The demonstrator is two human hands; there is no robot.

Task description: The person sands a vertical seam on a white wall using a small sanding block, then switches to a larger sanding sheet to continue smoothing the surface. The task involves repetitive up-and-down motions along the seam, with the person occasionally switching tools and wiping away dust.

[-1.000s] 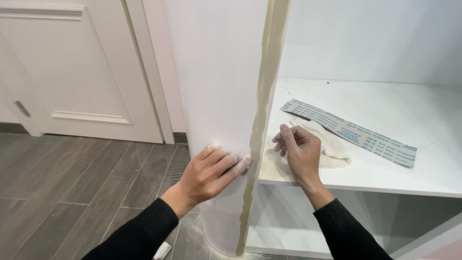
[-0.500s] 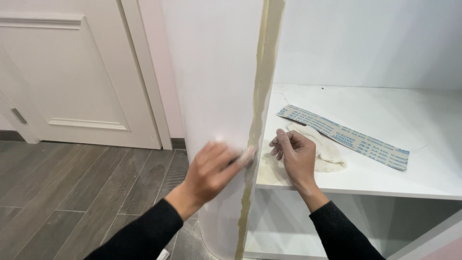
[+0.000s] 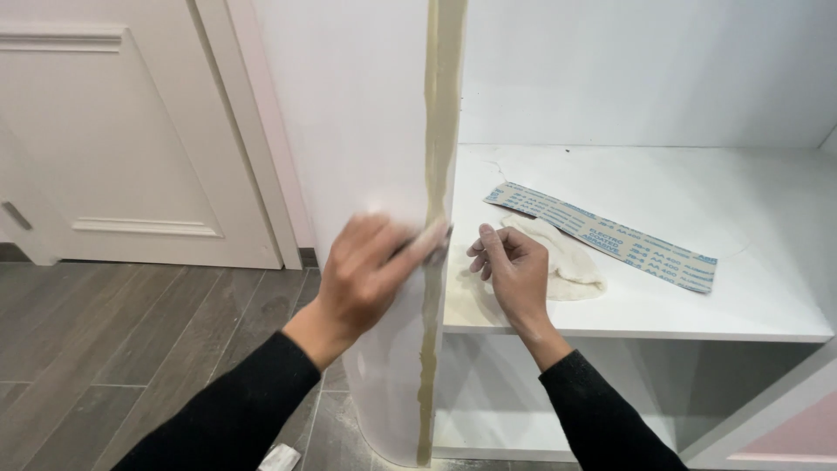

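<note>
The left hand (image 3: 370,270), blurred, is pressing a small sanding pad (image 3: 433,240) flat against the cabinet's filler-coated front edge (image 3: 438,174). The right hand (image 3: 514,270), at three o'clock, is resting loosely curled on the shelf (image 3: 697,305). The yellowish coat is showing along the whole edge, so sanding seems barely begun.

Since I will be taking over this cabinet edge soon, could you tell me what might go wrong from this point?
The left hand is blurred, pressing a small pad against the beige front edge of the white panel; it could slip and scuff the glossy face. The right hand rests at the shelf lip beside a white cloth and a sandpaper strip; either could probably be nudged off.
</note>
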